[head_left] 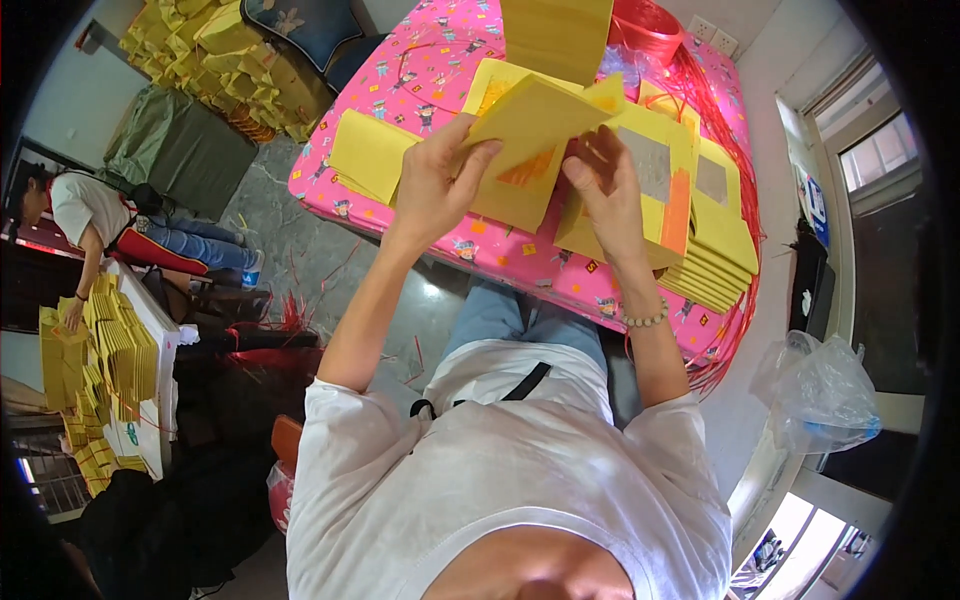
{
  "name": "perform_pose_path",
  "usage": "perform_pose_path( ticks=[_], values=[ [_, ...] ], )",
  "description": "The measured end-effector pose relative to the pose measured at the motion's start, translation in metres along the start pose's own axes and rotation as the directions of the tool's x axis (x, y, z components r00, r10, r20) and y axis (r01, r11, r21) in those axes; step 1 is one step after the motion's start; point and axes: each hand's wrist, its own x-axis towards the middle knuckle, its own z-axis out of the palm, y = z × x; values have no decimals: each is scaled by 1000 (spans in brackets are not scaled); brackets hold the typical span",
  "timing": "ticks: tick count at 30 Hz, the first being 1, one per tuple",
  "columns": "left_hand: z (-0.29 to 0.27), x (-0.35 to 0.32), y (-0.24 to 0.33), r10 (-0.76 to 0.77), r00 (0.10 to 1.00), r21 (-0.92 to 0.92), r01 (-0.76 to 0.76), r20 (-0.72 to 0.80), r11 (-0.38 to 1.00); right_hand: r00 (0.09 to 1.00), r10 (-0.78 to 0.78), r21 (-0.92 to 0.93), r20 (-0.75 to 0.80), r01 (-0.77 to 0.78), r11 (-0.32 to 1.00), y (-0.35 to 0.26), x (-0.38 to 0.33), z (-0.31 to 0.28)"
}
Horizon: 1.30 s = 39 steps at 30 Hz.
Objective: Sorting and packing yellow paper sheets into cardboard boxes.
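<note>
A folded yellow paper sheet (530,118) is raised over the table, its left edge pinched between the thumb and fingers of my left hand (440,178). My right hand (610,185) is by the sheet's right end, thumb and fingers apart and half curled; its fingertips are close to the paper's corner. Beneath the sheet lies a yellow paper piece with orange print (525,195), partly hidden. To the left is a small stack of yellow paper (370,155). On the right are yellow paper pieces with grey and orange patches (655,175) and a layered yellow stack (715,250).
The table has a pink patterned cover (450,240). Red strings (735,150) hang along its right edge, below a red bowl-like container (645,30). A co-worker (95,215) bends over yellow paper bundles (110,350) at the left. More bundles (220,60) are piled behind, beside a dark chair (310,30).
</note>
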Motion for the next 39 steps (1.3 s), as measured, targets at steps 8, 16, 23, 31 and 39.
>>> perform_pose_path(
  ticks=[8, 16, 23, 31, 39],
  values=[
    [8, -16, 20, -182, 965, -607, 262, 191, 751, 947, 72, 335, 312, -180, 925, -25, -19, 12],
    [11, -26, 32, -198, 980, -541, 186, 37, 820, 930, 163, 228, 328, -246, 942, -29, -33, 8],
    [12, -34, 26, -228, 947, -611, 321, 227, 724, 941, 153, 258, 301, -235, 937, -37, -41, 3],
    [19, -47, 36, -201, 950, -646, 310, 239, 698, 917, 212, 217, 337, -295, 931, -33, -44, -5],
    [25, -51, 36, -197, 965, -588, 261, 173, 765, 931, 212, 203, 296, -279, 939, -40, -49, -4]
  ],
)
